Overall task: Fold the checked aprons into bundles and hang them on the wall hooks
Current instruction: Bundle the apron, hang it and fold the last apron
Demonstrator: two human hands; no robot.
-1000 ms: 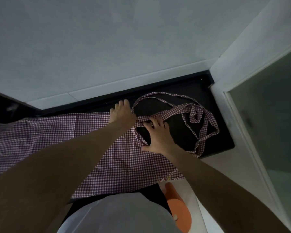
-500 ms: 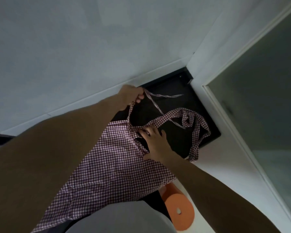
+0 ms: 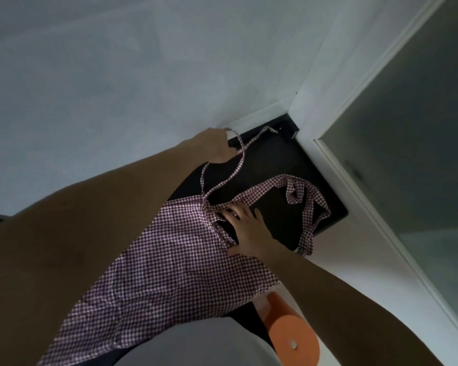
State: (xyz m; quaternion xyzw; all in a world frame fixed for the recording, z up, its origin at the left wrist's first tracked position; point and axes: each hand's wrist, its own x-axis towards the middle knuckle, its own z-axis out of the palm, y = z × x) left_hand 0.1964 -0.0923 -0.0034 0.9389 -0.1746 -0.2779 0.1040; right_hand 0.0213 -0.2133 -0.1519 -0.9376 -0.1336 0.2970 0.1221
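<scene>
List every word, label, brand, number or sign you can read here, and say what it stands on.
None: no readable text shows anywhere in the head view.
The checked apron bears only its check pattern, no label in view.
The orange object shows a small hole, no lettering.
The wall is bare.

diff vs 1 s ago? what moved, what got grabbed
Left hand left the apron, where it lay flat, gripped a tie strap and pulled it up and away toward the wall; the strap now rises from the cloth. The camera view swung too. Unchanged: right hand flat on the apron's top edge, neck loop on the dark counter, orange stool below.
</scene>
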